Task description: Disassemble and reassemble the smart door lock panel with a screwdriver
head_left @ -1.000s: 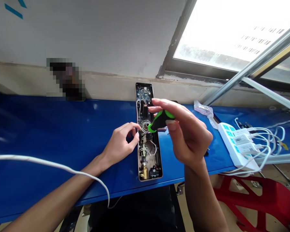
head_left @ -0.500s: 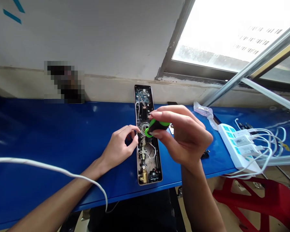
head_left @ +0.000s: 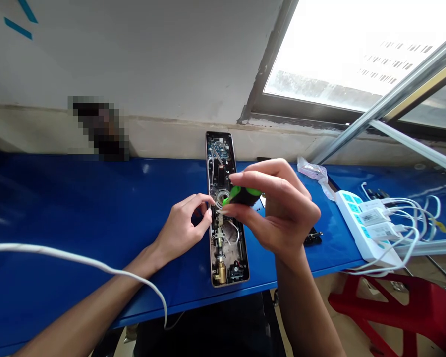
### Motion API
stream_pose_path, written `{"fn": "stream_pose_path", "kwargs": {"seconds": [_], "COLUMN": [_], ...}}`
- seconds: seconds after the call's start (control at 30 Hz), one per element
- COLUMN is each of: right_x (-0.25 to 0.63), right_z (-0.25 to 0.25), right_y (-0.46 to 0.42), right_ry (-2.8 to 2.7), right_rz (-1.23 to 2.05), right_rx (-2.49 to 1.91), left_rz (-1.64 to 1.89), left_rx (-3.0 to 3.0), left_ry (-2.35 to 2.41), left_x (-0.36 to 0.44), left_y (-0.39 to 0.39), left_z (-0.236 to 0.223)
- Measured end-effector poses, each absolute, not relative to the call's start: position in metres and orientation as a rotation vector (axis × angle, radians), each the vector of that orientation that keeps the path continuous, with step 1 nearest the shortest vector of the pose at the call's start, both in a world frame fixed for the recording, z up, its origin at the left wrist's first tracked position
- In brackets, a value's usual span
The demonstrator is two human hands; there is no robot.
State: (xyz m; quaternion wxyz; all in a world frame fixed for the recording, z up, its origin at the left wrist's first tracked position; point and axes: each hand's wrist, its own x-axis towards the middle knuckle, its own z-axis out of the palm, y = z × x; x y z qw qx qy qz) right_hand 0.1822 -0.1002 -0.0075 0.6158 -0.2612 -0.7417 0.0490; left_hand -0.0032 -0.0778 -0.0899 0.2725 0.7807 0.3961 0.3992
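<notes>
A long, narrow opened lock body (head_left: 226, 248) lies lengthwise on the blue bench (head_left: 78, 208), its circuit board, wires, spring and brass parts exposed. My right hand (head_left: 278, 213) is closed round a screwdriver with a green and black handle (head_left: 241, 195), its tip pointing down into the middle of the lock body. My left hand (head_left: 182, 225) rests at the lock body's left edge, thumb and forefinger pinched together at a small part I cannot make out.
A white power strip (head_left: 367, 223) with several plugged chargers and white cables lies at the right. A clear plastic bag (head_left: 314, 171) sits behind it. A white cable (head_left: 96, 265) crosses my left forearm. A red stool (head_left: 394, 307) stands below, and metal rails (head_left: 394, 99) slant past the window.
My right hand has turned the screwdriver and lowered it slightly towards the lock body. The left hand has stayed pinched at the left edge.
</notes>
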Motion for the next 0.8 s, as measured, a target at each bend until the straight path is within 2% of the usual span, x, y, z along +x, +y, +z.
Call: {"fn": "stream_pose_path", "kwargs": {"seconds": [0.1, 0.27, 0.5, 0.7, 0.8], "right_x": [0.1820, 0.1813, 0.1813, 0.1799, 0.1796], "right_z": [-0.0058, -0.0018, -0.0079, -0.0055, -0.0062], "right_y": [-0.1031, -0.1081, -0.1036, -0.1053, -0.1022], "right_ry": [-1.709, -1.781, -1.671, -1.806, -1.754], "right_rz": [0.089, 0.288, 0.102, 0.247, 0.185], "right_rx": [-0.681, -0.630, -0.680, -0.640, -0.607], "left_rz": [1.070, 1.079, 1.069, 1.090, 1.093], "left_rx": [2.096, 2.099, 2.096, 2.108, 2.108], "left_ry": [1.075, 1.073, 1.064, 1.077, 1.072], "left_x": [-0.0028, -0.0036, -0.0031, -0.0014, -0.0018], "left_y": [-0.0781, -0.0796, -0.0785, -0.0787, -0.0783], "left_z": [-0.0904, -0.0917, -0.0908, -0.0921, -0.0913]}}
